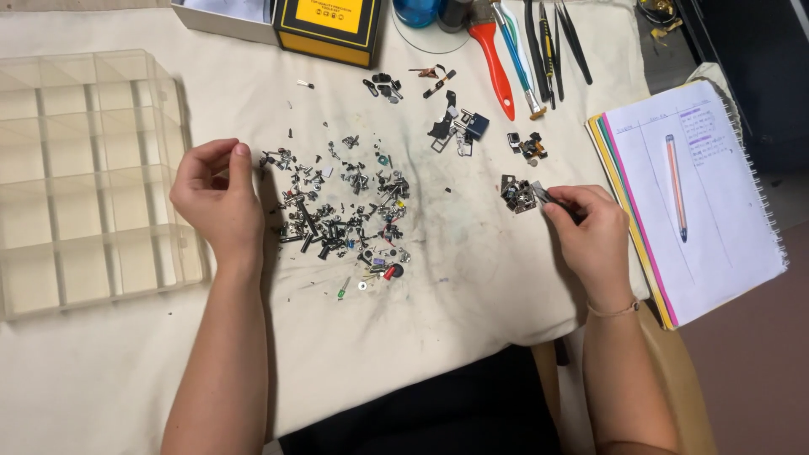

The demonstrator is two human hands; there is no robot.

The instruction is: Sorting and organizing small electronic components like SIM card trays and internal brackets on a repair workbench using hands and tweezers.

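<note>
The tweezers [546, 197] sit pinched in the right hand [590, 232], their tips reaching a small cluster of dark parts [516, 195] on the cloth [472, 278] that covers the bench. That cluster lies right of the centre, just beside the right hand's fingertips. These parts look tiny, light and stiff — probably easy to flick away or lose in the cloth's folds, so a fine pinch at an edge with the tweezer tips seems the sound way to take one; bare fingers would likely fumble them.

The left hand [217, 198] rests on the cloth with fingers loosely curled and holds nothing that can be seen. It lies just left of the main heap [345, 215] of screws, springs and black bits, spread loosely in the middle. Smaller groups of parts [459, 126] lie further up.

To the far left stands a clear compartment box [84, 177], its cells looking empty. At the top lie a yellow-and-black box [327, 29], a red-handled brush [495, 63] and several slim tools [548, 42]. On the right is a spiral notebook [699, 202] — a pencil [677, 185] lies on its page.
</note>
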